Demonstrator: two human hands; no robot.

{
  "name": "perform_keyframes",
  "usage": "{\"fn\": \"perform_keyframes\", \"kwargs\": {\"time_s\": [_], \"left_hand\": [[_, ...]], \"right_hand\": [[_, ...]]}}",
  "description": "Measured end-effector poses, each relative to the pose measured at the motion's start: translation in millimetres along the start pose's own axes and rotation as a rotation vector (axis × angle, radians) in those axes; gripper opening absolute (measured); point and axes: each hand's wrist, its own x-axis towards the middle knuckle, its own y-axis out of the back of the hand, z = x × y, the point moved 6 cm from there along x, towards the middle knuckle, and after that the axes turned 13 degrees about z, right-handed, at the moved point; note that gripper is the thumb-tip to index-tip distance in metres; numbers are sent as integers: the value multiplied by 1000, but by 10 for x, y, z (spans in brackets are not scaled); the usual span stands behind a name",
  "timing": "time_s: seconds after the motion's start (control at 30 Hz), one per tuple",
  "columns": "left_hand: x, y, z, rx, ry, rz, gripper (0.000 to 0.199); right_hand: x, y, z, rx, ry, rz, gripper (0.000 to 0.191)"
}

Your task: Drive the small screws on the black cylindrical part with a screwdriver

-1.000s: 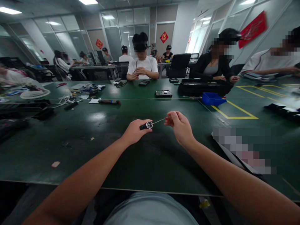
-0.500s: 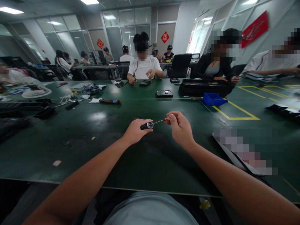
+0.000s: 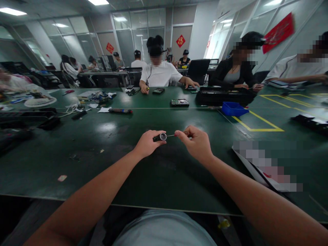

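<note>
My left hand is closed round a small black cylinder that looks like a flashlight, its round, silver-rimmed end turned to the right and toward me. In my right hand is a thin screwdriver with a reddish handle, pinched between thumb and fingers. Its metal shaft points left, and the tip reaches the rim of the round end; whether it goes inside I cannot tell. Both hands are above the green table.
Ahead lie a hard drive, a blue bin and a long black casing. A dark tool with a red end lies left of them. Papers are at right. A person in a white shirt sits opposite.
My right hand has shifted its grip on the screwdriver, the thumb now stretched toward the shaft, which lies flatter. The person opposite has reached a hand out toward my right.
</note>
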Motion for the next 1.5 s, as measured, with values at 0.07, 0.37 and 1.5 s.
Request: {"fn": "perform_keyframes", "kwargs": {"time_s": [0.07, 0.37, 1.5], "left_hand": [[0, 0, -3, -1, -1, 1, 42], [-1, -5, -25, -15, 18, -9, 42], [-7, -58, 0, 20, -61, -61, 41]], "right_hand": [[-5, -4, -11, 4, 12, -5, 37], [-40, -27, -69, 170, 68, -86, 16], [-26, -133, 86, 345, -189, -90, 24]]}}
